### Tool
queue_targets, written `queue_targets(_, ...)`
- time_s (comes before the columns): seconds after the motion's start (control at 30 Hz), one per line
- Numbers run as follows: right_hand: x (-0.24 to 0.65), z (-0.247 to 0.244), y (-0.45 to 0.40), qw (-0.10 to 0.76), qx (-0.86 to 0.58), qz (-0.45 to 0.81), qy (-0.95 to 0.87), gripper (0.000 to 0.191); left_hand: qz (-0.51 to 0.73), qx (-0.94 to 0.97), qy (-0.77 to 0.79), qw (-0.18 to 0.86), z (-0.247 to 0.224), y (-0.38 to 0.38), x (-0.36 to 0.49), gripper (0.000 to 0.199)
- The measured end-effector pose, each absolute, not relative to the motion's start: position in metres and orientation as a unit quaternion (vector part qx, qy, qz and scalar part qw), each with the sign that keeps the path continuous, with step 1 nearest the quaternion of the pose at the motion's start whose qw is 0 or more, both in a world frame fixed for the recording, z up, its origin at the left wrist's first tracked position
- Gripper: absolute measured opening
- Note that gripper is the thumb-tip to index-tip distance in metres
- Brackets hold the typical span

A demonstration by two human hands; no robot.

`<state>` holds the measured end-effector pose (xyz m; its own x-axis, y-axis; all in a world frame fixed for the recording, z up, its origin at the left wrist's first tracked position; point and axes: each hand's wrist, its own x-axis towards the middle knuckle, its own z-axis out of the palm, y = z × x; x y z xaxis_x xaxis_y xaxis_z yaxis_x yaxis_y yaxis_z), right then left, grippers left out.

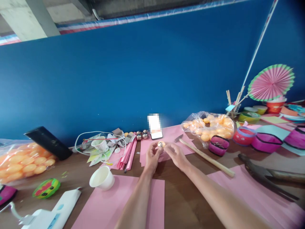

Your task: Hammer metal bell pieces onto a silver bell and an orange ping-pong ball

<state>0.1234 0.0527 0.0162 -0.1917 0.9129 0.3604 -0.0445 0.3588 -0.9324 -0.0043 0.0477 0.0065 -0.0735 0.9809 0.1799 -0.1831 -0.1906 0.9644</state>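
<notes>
In front of me my left hand (152,156) is closed, with its thumb and fingers around a small round orange-and-silver object (161,144); its exact kind is too small to make out. My right hand (177,156) reaches in from the other side, its fingertips pinched at or against the same object. Beneath and behind both hands lies a pink paper sheet (171,135). A phone-like device with a bright screen (156,135) stands just beyond them. To its left sit several shiny silver balls (142,135). Right of my right hand lies a long-handled wooden tool with a dark metal head (207,157).
A clear bag of orange balls (220,122) and a purple pouch (218,147) stand to the right, near a dark hammer-like tool (259,173). Left are a white paper cup (102,178), pink strips (130,154) and a white power strip (64,203). A blue partition (143,73) rises behind.
</notes>
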Motion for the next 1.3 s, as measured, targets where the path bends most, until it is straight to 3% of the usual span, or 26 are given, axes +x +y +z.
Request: queue_targets(1.3, 0.125, 0.0217, 0.0518, 0.525, -0.33, 0.478, -0.623, 0.018, 0.602, 0.49, 0.401, 0.486, 0.0049, 0.048, -0.0059, 0.034)
